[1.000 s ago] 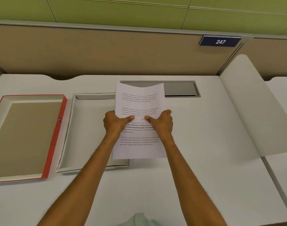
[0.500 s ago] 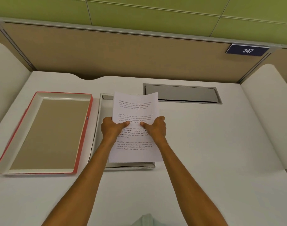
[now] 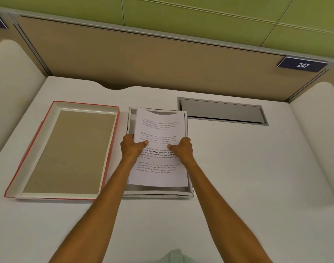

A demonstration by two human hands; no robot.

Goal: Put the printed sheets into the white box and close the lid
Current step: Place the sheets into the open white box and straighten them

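The printed sheets (image 3: 158,130), white with blocks of black text, hang over the open white box (image 3: 158,193) in the middle of the desk and cover most of its inside. My left hand (image 3: 131,147) grips the sheets' left edge, and my right hand (image 3: 183,149) grips the right edge, thumbs on top. The far edge of the paper sags in a curve near the box's back wall. The lid (image 3: 67,150), red-edged with a brown inner face, lies upside down just left of the box.
A grey cable hatch (image 3: 222,111) is set into the white desk (image 3: 247,177) behind and right of the box. A tan partition (image 3: 143,59) with a "247" plate (image 3: 302,65) stands at the back. White rounded side panels flank the desk.
Both hands carried the sheets leftward from beside the box until they hang squarely over it, and lowered them closer to it. The camera view swung left as well.
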